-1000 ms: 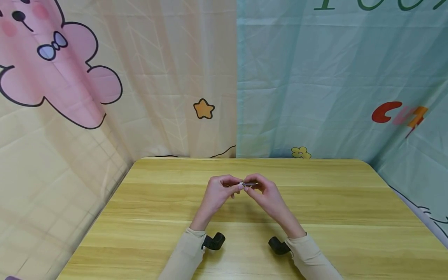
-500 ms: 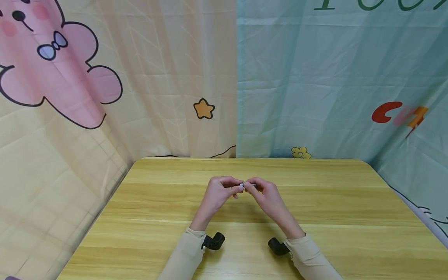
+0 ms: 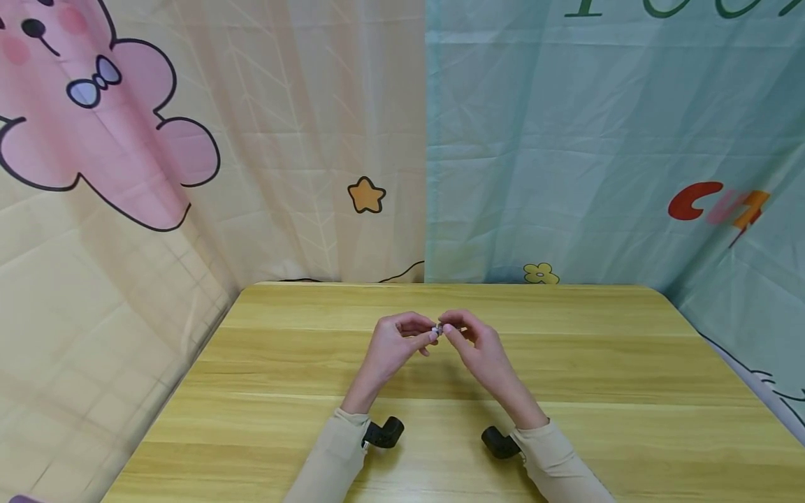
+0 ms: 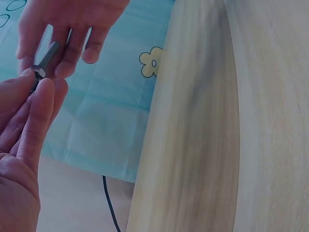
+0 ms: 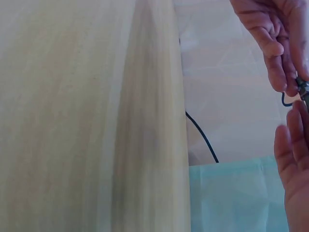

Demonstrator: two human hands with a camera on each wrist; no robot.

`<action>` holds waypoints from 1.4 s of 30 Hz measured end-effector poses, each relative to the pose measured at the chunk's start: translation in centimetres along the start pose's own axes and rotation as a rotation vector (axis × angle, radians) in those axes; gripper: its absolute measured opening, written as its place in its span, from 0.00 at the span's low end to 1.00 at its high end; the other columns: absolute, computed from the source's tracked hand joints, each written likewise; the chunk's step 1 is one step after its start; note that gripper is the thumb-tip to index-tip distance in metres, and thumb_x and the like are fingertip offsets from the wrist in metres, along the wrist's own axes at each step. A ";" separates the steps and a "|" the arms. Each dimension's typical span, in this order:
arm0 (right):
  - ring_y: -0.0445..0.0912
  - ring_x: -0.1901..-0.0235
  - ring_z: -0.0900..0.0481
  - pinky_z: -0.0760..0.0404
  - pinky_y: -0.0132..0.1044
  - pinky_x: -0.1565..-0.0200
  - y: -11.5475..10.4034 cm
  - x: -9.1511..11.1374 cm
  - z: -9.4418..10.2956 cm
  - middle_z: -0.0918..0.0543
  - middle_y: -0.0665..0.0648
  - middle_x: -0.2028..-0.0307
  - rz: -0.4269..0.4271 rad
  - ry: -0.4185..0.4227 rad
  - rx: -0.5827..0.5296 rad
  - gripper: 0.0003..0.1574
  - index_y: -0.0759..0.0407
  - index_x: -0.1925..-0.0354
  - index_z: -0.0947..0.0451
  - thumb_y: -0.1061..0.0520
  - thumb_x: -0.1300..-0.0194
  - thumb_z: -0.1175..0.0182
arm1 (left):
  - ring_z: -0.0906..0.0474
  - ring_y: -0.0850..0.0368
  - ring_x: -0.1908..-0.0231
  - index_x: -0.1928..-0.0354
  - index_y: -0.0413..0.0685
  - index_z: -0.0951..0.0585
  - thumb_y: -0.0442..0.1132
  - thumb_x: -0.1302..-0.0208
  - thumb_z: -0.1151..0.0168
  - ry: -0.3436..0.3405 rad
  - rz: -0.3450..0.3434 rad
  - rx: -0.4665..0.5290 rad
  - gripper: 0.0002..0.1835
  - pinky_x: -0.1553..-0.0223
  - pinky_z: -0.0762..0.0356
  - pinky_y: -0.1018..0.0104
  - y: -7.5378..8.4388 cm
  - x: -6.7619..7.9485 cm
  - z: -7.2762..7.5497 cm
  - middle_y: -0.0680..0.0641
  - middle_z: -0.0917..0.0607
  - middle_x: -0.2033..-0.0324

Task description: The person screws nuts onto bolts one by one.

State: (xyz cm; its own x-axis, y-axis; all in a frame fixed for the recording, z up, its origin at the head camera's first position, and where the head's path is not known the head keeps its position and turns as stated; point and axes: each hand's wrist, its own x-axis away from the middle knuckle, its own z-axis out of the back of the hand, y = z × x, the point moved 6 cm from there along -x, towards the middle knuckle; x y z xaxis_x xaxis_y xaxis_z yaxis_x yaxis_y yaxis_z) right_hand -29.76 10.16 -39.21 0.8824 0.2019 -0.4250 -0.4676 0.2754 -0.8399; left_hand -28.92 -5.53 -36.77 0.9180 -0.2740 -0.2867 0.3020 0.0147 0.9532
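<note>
A metal bolt [image 4: 49,55] with a threaded shank is held above the table between both hands. A hexagonal piece [image 4: 38,71], like a nut, sits at its lower end in the left wrist view. My left hand [image 3: 386,353] pinches that end between thumb and fingertips, hiding part of it. My right hand [image 3: 483,353] has its thumb and index fingertip around the bolt beside the hexagonal piece, the shank running back toward its palm. In the right wrist view the hexagonal piece [image 5: 303,89] shows at the right edge, between the two hands' fingertips.
The wooden table [image 3: 283,370] spreads beneath both hands. Printed curtains [image 3: 302,140] hang behind it and along the sides. Black camera mounts [image 3: 386,433] stick out from both wrists. A dark cable or line [image 5: 203,135] shows past the table's edge.
My right thumb and index finger have closed on the bolt, then parted slightly and shifted up around the hexagonal piece. My left hand stays nearly still, holding its end.
</note>
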 end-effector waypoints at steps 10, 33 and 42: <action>0.46 0.55 0.20 0.20 0.43 0.50 -0.2 -0.2 -0.4 0.18 0.51 0.57 0.090 -0.073 0.012 0.09 0.56 0.54 0.21 0.62 0.32 0.38 | 0.16 0.53 0.68 0.60 0.31 0.16 0.26 0.38 0.34 0.011 0.013 -0.027 0.05 0.69 0.15 0.58 0.0 0.0 0.1 0.37 0.14 0.65; 0.45 0.55 0.22 0.21 0.42 0.53 -0.4 -0.1 -0.1 0.20 0.48 0.58 0.128 -0.068 0.010 0.11 0.52 0.55 0.23 0.63 0.34 0.35 | 0.15 0.47 0.67 0.61 0.39 0.15 0.32 0.37 0.32 0.014 0.007 -0.031 0.05 0.64 0.19 0.39 -2.8 -0.9 0.2 0.44 0.13 0.66; 0.42 0.58 0.20 0.20 0.44 0.54 -0.2 -0.2 -0.1 0.17 0.46 0.60 0.095 -0.059 0.104 0.07 0.51 0.56 0.20 0.54 0.32 0.36 | 0.16 0.43 0.65 0.61 0.40 0.15 0.33 0.37 0.32 0.021 0.003 -0.048 0.04 0.64 0.19 0.39 -2.7 -0.9 0.3 0.45 0.13 0.66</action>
State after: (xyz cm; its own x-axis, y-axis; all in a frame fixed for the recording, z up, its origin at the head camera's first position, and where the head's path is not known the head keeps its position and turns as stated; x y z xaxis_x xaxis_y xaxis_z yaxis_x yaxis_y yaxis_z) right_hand -29.81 9.97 -38.99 0.8308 0.2861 -0.4775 -0.5543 0.3475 -0.7563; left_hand -30.64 -5.58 -39.10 0.9240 -0.2538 -0.2860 0.3106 0.0615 0.9486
